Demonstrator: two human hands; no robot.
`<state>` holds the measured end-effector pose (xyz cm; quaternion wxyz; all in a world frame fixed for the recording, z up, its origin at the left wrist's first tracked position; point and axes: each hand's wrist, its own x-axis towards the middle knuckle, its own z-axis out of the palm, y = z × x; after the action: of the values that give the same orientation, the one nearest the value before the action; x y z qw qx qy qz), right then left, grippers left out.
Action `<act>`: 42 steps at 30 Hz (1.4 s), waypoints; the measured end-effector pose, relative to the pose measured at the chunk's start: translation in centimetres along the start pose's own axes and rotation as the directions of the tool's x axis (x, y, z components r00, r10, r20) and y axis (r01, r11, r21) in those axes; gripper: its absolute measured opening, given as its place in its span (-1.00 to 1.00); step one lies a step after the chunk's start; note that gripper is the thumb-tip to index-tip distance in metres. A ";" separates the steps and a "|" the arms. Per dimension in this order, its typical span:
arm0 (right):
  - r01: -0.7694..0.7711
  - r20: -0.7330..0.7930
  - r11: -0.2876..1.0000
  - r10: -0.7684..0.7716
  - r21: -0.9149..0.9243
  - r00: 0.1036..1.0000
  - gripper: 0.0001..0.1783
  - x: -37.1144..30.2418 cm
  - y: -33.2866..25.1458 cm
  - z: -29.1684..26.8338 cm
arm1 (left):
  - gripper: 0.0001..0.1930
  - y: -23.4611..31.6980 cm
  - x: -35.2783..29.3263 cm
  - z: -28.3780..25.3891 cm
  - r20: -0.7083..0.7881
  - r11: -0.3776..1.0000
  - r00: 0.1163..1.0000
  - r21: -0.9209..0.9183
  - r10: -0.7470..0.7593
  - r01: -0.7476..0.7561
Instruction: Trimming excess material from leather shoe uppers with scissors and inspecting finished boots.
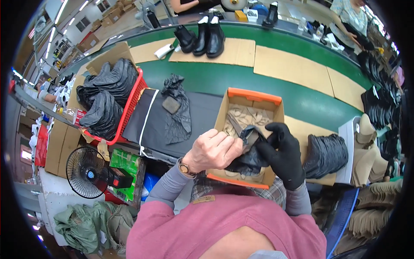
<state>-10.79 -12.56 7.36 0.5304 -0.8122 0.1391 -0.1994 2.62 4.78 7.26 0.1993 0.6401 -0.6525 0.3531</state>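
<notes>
My bare left hand (pixel 215 150), with a watch at the wrist, is closed over the open orange-rimmed cardboard box (pixel 256 93). Its fingers pinch the edge of a thin, shiny black piece (pixel 249 160), apparently leather or film. On the other side my right hand (pixel 282 155), in a black glove, curls its fingers and thumb on the same piece. A grey metal blade-like tool (pixel 235 125) shows beside my left fingers; whether I hold it cannot be told. Beige scraps (pixel 254 113) lie in the box.
Left of the box, a grey block (pixel 171 105) rests on crumpled black film. A red basket (pixel 131 105) holds black pieces. A stack of black pieces (pixel 326 155) stands right. Black boots (pixel 209 39) are on cardboard across the green belt (pixel 202 77). A fan (pixel 88 172) stands lower left.
</notes>
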 end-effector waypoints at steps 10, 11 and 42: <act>-0.256 0.155 0.842 0.206 0.474 0.966 -0.86 0.8 1.1 -0.7 | -0.66 -0.5 0.8 -1.6 0.118 0.998 0.991 0.002 0.064 -0.064; -0.259 0.155 0.842 0.210 0.474 0.965 -0.86 1.0 1.6 -0.8 | -0.65 -0.5 0.9 -1.5 0.132 0.996 0.988 0.008 0.083 -0.085; 0.054 -0.005 0.964 -0.055 0.260 0.998 -0.78 1.5 1.5 -1.1 | -0.59 0.1 2.0 -1.7 0.183 0.953 0.977 -0.260 -0.113 0.159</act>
<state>-10.00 -14.71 6.69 0.6266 -0.7395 0.0886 -0.2294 1.99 4.59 9.74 0.2545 0.6772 -0.6635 0.1910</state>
